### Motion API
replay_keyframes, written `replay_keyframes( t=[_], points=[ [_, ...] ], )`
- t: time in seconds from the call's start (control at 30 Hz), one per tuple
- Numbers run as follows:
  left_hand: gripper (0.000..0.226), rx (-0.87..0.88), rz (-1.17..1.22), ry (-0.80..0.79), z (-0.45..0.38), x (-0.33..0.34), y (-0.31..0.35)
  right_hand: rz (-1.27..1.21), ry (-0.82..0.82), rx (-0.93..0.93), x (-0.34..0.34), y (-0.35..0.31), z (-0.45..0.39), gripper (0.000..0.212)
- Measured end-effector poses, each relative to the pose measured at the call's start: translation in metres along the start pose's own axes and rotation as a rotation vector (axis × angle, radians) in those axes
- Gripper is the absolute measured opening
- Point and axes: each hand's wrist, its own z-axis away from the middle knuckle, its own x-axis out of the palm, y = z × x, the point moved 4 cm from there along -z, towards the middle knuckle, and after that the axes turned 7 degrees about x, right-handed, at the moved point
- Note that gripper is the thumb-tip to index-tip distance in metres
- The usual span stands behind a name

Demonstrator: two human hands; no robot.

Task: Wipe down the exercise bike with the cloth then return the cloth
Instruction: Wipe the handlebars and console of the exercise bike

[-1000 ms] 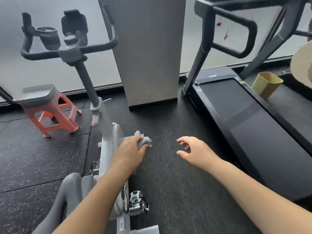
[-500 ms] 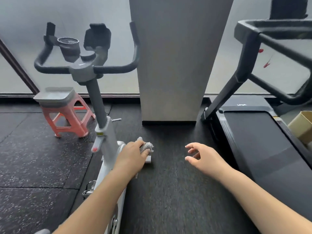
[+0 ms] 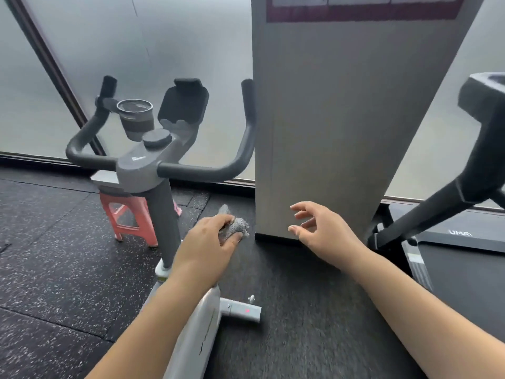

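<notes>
The exercise bike (image 3: 161,214) stands at the left of centre: dark handlebars with a cup holder and a tablet holder, a dark stem, a white frame below. My left hand (image 3: 205,247) is closed on a crumpled grey cloth (image 3: 235,227) and hovers just right of the stem, above the white frame. Whether the cloth touches the bike is unclear. My right hand (image 3: 325,228) is held in the air to the right, fingers spread and curled, holding nothing.
A wide grey pillar (image 3: 341,119) rises directly ahead. A treadmill (image 3: 459,236) sits at the right. A pink stool (image 3: 128,214) stands behind the bike's stem. Frosted glass walls run along the back, over dark speckled rubber flooring (image 3: 54,269).
The view has tilted up and shifted left, so the handlebars now sit lower and larger. My left hand with the cloth has risen from the white frame to beside the stem.
</notes>
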Motion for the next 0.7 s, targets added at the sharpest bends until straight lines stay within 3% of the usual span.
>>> replay_keyframes(
  t=[0.17, 0.4, 0.5, 0.7],
  points=[
    [0.034, -0.002, 0.036, 0.189, -0.052, -0.034, 0.017, -0.046, 0.010, -0.072, -0.017, -0.023, -0.079, 0.042],
    [0.033, 0.032, 0.009, 0.317, -0.115, -0.074, 0.010, -0.086, 0.055, -0.146, -0.032, -0.065, -0.167, 0.043],
    [0.033, 0.051, 0.000, 0.329, -0.142, -0.084, 0.001, -0.096, 0.089, -0.163, -0.037, -0.083, -0.201, 0.048],
    [0.026, 0.019, 0.210, 0.291, -0.205, -0.085, -0.008, -0.154, 0.079, -0.197, -0.046, -0.116, -0.265, 0.055]
  ],
)
